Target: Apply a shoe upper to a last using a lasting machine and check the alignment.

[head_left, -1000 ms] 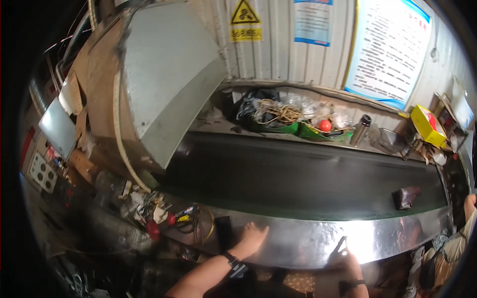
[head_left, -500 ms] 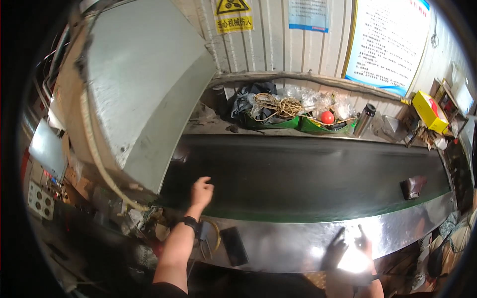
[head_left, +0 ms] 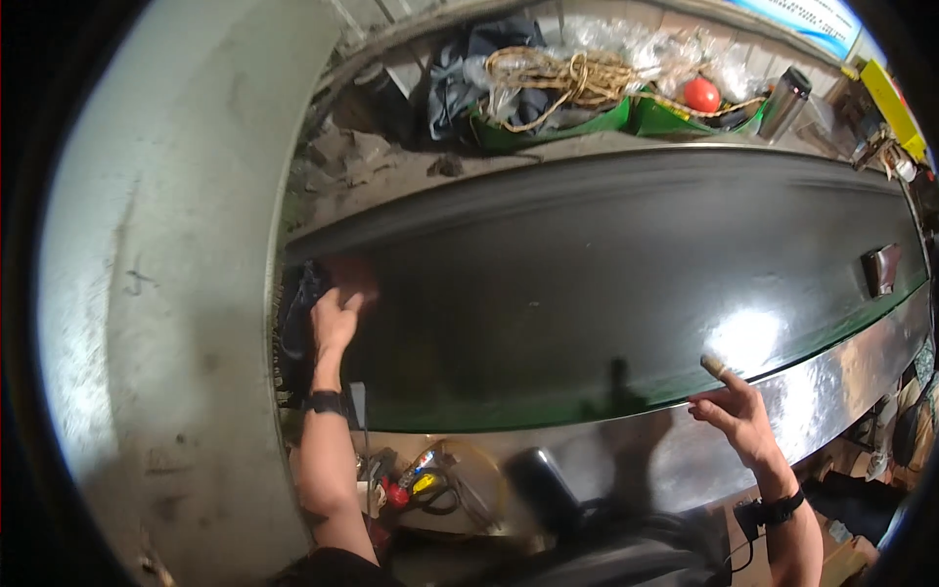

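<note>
At the far left end of the black conveyor belt, my left hand reaches out with its fingers curled at a blurred reddish-brown item. Motion smears that item, so its kind does not show. A dark bluish bundle lies just left of it, by the grey metal panel. My right hand hovers over the belt's near edge, fingers apart and holding nothing. A light-coloured cover wraps the tip of its index finger. Farther right, a dark maroon item rests on the belt.
A large grey panel rises at the left. Along the back stand green containers with rope and plastic bags, a red ball and a steel flask. On the near metal ledge lie a black phone-like slab and small tools.
The view has turned down and closer to the belt. My left hand has reached farther to the belt's left end, up to the reddish-brown item. My right hand has risen from the ledge to the belt's edge.
</note>
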A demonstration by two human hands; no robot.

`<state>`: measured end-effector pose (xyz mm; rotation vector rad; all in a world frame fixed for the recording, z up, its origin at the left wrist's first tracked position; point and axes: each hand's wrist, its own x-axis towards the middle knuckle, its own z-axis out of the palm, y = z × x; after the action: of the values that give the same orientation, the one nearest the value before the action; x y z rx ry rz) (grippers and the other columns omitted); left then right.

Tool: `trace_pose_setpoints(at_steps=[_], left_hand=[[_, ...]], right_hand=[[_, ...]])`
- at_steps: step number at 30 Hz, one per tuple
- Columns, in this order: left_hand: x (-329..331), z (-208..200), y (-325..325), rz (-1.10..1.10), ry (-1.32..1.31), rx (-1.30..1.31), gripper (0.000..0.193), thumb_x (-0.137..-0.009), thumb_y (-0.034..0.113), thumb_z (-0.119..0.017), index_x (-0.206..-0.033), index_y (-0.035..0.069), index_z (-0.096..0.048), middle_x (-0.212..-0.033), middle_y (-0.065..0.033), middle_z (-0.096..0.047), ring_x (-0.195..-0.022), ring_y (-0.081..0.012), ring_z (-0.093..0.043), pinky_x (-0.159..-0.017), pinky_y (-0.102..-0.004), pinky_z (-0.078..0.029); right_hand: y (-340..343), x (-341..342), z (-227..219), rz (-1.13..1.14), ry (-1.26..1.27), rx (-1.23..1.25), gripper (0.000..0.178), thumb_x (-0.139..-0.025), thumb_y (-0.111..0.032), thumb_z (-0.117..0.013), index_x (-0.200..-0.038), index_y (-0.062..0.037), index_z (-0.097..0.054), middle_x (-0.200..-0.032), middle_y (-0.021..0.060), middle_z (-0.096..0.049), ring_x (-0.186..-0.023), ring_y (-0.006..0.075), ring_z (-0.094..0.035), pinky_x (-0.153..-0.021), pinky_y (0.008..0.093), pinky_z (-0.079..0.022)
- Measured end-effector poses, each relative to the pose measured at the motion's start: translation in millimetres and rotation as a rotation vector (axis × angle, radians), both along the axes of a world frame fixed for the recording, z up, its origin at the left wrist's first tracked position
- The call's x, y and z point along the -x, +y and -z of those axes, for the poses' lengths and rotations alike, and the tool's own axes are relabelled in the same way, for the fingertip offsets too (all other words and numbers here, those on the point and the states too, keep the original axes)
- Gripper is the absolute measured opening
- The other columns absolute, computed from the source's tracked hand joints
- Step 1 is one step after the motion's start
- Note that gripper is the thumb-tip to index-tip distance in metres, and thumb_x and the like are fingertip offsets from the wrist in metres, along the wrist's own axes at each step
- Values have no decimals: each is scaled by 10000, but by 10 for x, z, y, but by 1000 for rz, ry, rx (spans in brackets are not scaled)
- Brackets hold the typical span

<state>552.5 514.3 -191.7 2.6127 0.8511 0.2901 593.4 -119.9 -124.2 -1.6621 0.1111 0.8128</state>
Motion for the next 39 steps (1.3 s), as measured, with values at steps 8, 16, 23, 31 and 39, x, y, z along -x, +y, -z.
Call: trace_pose_setpoints(at_steps=[8, 16, 23, 31, 39], left_hand=[[-13, 86, -577, 100, -130, 491, 337, -984, 220, -709, -1205, -34, -705, -1073, -98, -748, -992, -150, -682, -927, -283, -509], [364, 917, 952, -705, 420, -60, 674, -874, 600, -644, -1117, -23, -724, -1225, -253, -685, -1150, -450, -637, -958, -529, -495], [1149, 1563, 2276, -662, 203, -369, 475, -914, 580, -588, -868, 109, -628, -839, -112, -623, -738, -293, -589, -662, -445, -473], [681, 1523, 2327, -688, 171, -316, 493, -892, 579, -618, -1012, 102, -592, -982, -176, -578, -857, -343, -576, -729, -475, -477], [731, 1320, 2398, -767, 200, -316, 569, -871, 579, -648, -1156, 96, -556, -1126, -239, -534, -976, -394, -563, -795, -505, -480]], right_hand=[[895, -219, 378, 372, 323, -357, 965, -979, -220, -706, -1652, -155, -17, -1415, 211, -541, -1309, 329, -529, -1118, 561, -376], [276, -182, 273, 593, 414, -431, 805, -973, -99, -668, -1624, -72, -196, -1475, 196, -522, -1263, 283, -579, -1061, 431, -460], [98, -54, 96, 531, 418, -326, 883, -931, -152, -752, -1631, -131, -214, -1433, 123, -572, -1288, 262, -559, -1102, 547, -415], [-76, 93, 67, 572, 421, -349, 793, -949, -99, -712, -1613, -145, -282, -1333, 54, -628, -1166, 219, -616, -1027, 479, -452], [-118, 106, 46, 549, 371, -291, 815, -938, -164, -729, -1614, -121, -275, -1381, 69, -586, -1191, 223, -580, -1029, 466, -427]])
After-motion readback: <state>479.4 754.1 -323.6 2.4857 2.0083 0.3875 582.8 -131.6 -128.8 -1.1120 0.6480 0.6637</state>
